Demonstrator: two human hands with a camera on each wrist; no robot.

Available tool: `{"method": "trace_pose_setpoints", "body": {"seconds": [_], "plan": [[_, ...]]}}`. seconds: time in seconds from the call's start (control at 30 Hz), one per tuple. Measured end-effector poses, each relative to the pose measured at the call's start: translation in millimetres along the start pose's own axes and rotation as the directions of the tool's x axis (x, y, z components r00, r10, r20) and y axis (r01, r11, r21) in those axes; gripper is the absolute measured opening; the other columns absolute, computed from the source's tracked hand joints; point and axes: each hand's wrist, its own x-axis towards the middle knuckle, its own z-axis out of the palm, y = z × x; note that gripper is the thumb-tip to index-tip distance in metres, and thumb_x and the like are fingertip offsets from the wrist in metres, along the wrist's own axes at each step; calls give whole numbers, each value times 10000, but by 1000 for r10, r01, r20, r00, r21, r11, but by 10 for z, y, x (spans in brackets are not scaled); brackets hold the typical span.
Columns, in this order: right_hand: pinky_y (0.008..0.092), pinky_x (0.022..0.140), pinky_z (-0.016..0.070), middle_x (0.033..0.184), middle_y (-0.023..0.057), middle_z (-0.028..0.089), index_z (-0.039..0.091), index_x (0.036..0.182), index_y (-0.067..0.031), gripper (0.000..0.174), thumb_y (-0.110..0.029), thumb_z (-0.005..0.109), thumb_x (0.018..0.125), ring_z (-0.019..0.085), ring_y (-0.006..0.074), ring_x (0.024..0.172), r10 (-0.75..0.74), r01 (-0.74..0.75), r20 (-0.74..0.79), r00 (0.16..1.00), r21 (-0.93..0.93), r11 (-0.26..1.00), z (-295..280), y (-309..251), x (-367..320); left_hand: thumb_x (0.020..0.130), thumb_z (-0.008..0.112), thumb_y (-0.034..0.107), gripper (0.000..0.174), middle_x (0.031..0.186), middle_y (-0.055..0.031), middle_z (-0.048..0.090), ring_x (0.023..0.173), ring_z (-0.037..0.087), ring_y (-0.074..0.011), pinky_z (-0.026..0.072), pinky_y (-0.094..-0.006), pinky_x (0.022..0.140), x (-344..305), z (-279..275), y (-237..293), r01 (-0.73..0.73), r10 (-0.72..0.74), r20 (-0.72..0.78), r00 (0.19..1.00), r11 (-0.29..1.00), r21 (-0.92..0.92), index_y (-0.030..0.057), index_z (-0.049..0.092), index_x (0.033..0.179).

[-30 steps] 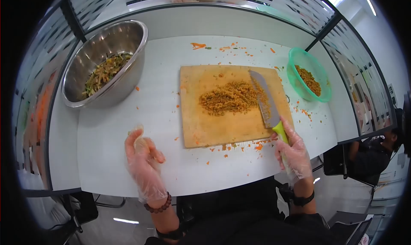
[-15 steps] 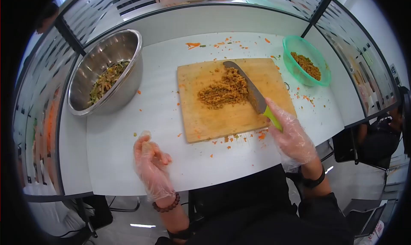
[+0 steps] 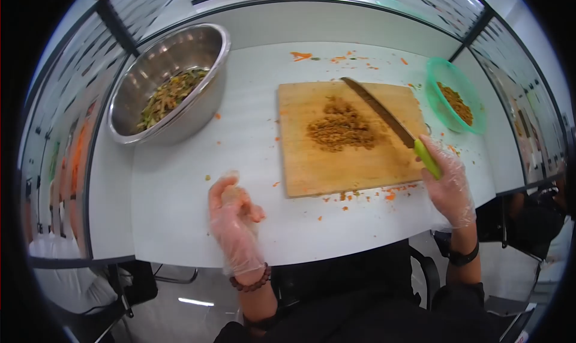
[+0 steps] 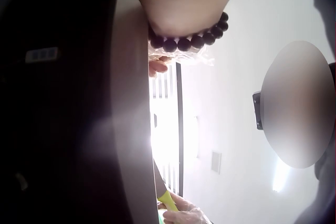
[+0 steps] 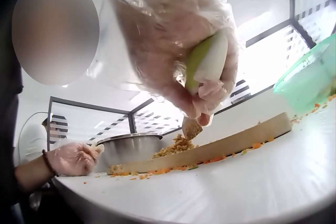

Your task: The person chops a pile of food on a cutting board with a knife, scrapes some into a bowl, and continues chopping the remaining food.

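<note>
My right hand (image 3: pixel 451 187), in a clear plastic glove, grips the green handle of a kitchen knife (image 3: pixel 384 116). The blade, with orange-brown bits stuck on it, lies across the right part of a wooden cutting board (image 3: pixel 312 176) in the head view. Left of the blade is a heap of finely chopped orange-brown food (image 3: pixel 339 128). In the right wrist view the fingers wrap the knife handle (image 5: pixel 206 61). My gloved left hand (image 3: pixel 234 223) rests near the table's front edge, left of the board, fingers loosely curled and holding nothing.
A large steel bowl (image 3: pixel 210 97) with mixed shredded food stands at the back left. At the back right, a green plastic bowl (image 3: pixel 437 100) holds more chopped food. Carrot scraps (image 3: pixel 302 56) lie scattered around the board. Low partitions (image 3: pixel 258 28) enclose the table.
The knife swept left against the heap, then rose and moved back right with the right hand. The heap looks flatter and more spread. My left hand stays loosely curled by the table edge.
</note>
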Motion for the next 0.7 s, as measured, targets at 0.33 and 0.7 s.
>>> {"method": "trace_pose_setpoints", "body": {"seconds": [0.33,0.7], "plan": [[402,923,518,1150,232,681,656,1214,4,405,76,635,816,659,388,1072,-41,45,108,993,-37,998,27,69,72,963,489,87,247,735,-14,500,535,450,-104,419,-286,559,2,61,22,30,-29,-40,999,1000,4,52,572,1193],[384,884,533,1099,221,699,684,1168,-5,381,81,625,802,689,359,1005,-69,67,-38,997,-42,997,116,93,59,947,477,59,273,755,-23,518,535,447,-95,440,-275,561,13,34,-5,5,-5,-7,1000,1000,-4,48,573,1202]]}}
